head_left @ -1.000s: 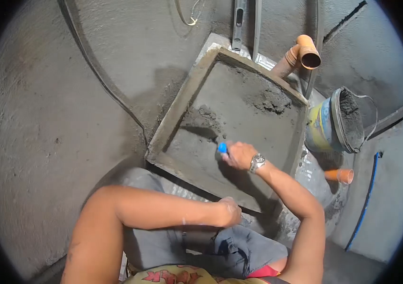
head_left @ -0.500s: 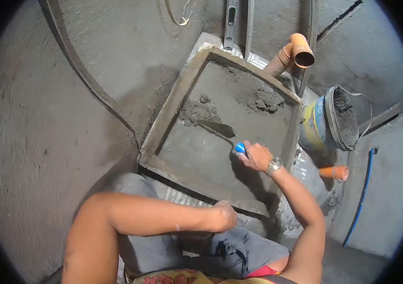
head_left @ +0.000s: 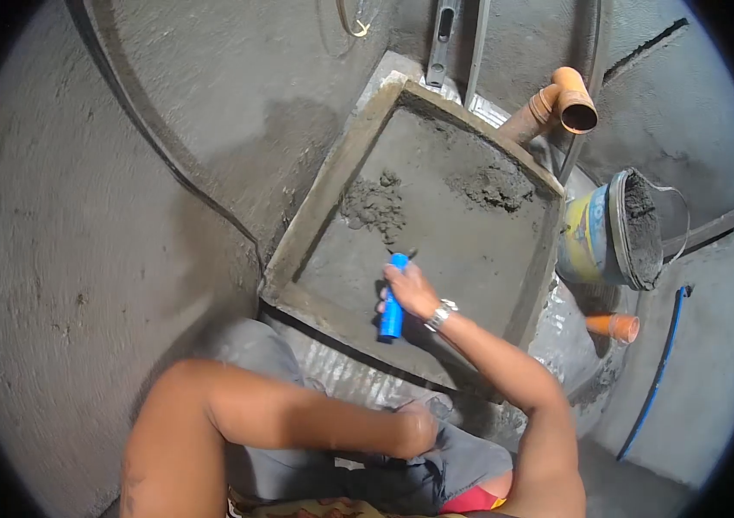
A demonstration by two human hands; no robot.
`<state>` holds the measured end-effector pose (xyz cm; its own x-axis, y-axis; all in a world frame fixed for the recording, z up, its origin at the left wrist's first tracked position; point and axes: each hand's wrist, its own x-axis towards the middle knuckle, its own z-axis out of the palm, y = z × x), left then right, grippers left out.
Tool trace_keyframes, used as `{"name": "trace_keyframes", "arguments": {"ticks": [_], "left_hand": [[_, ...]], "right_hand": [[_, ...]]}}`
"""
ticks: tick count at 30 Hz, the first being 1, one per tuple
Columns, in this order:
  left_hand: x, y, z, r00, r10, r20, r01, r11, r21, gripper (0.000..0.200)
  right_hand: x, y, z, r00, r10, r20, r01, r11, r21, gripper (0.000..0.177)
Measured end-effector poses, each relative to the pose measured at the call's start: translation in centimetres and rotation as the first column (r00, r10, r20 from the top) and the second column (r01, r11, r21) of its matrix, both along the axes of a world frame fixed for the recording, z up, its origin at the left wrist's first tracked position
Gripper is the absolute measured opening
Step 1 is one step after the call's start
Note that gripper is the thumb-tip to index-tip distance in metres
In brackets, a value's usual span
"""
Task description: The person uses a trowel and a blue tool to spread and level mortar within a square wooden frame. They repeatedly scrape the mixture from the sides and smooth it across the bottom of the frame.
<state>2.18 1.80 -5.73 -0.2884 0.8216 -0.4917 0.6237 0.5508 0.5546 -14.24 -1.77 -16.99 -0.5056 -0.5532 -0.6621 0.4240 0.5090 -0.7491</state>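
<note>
My right hand (head_left: 408, 289) is closed around the blue handle of a trowel (head_left: 392, 319), low over the wet mortar bed inside a square raised curb (head_left: 311, 211). The trowel's blade barely shows, as a dark edge just beyond the handle. Left of the bed's middle, a rough heap of mortar (head_left: 375, 207) lies near the curb. Another mortar heap (head_left: 494, 186) sits by the far right corner. My left hand (head_left: 420, 423) rests on my knee below the curb's near edge, its fingers turned down and hidden.
A tilted bucket of mortar (head_left: 595, 233) stands right of the curb. Behind the curb are an orange branched pipe (head_left: 574, 99) and a spirit level (head_left: 442, 43) against the wall. A short orange pipe (head_left: 614, 327) and a blue tube (head_left: 662, 367) are at right.
My right hand has moved left and nearer to me, turning the trowel so its handle points toward me. The mortar heap at left looks more broken up. My view has shifted slightly.
</note>
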Motion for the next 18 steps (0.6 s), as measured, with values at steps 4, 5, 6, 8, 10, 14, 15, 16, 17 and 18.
{"name": "trace_keyframes", "arguments": {"ticks": [4,5,6,8,10,14,15,16,17,18], "left_hand": [[-1.2,-0.4,0.2,0.996,-0.011,0.093,0.019,0.996,-0.085,0.031],[-1.2,0.0,-0.3,0.994,-0.021,0.108,0.032,0.994,-0.103,0.03],[-0.9,0.9,-1.5,0.992,-0.037,0.122,0.052,0.991,-0.122,0.03],[0.2,3.2,-4.7,0.989,-0.063,0.136,0.086,0.981,-0.173,0.03],[3.1,7.5,-10.7,0.99,-0.023,0.136,0.064,0.951,-0.303,0.03],[2.2,5.3,-7.5,0.999,-0.034,0.037,0.044,0.949,-0.311,0.028],[0.3,2.4,-3.2,0.995,-0.096,0.012,0.096,0.962,-0.255,0.027],[-0.4,1.0,-1.0,0.988,-0.151,-0.016,0.145,0.97,-0.194,0.026],[-0.3,0.8,-1.2,0.993,-0.114,-0.018,0.11,0.982,-0.153,0.024],[-0.2,0.8,-1.7,0.997,-0.073,-0.021,0.071,0.991,-0.112,0.023]], "right_hand": [[1.5,-4.2,-1.1,0.987,-0.072,0.142,0.081,0.995,-0.062,0.027],[1.9,-4.9,-1.0,0.978,-0.106,0.177,0.12,0.99,-0.073,0.026],[2.2,-5.7,-1.0,0.975,-0.11,0.192,0.127,0.989,-0.081,0.026],[2.5,-6.6,-1.5,0.967,-0.127,0.219,0.152,0.983,-0.099,0.025],[3.2,-7.7,-1.2,0.947,-0.121,0.298,0.171,0.974,-0.147,0.023],[3.5,-9.7,-1.8,0.942,-0.032,0.334,0.115,0.966,-0.231,0.023],[3.2,-9.8,-1.6,0.941,-0.013,0.337,0.099,0.965,-0.241,0.023],[3.0,-9.5,-1.8,0.919,-0.025,0.393,0.146,0.948,-0.282,0.024],[2.6,-9.1,-1.8,0.897,-0.029,0.442,0.188,0.929,-0.32,0.024],[2.1,-8.6,-1.8,0.873,-0.024,0.487,0.225,0.906,-0.359,0.025]]}}
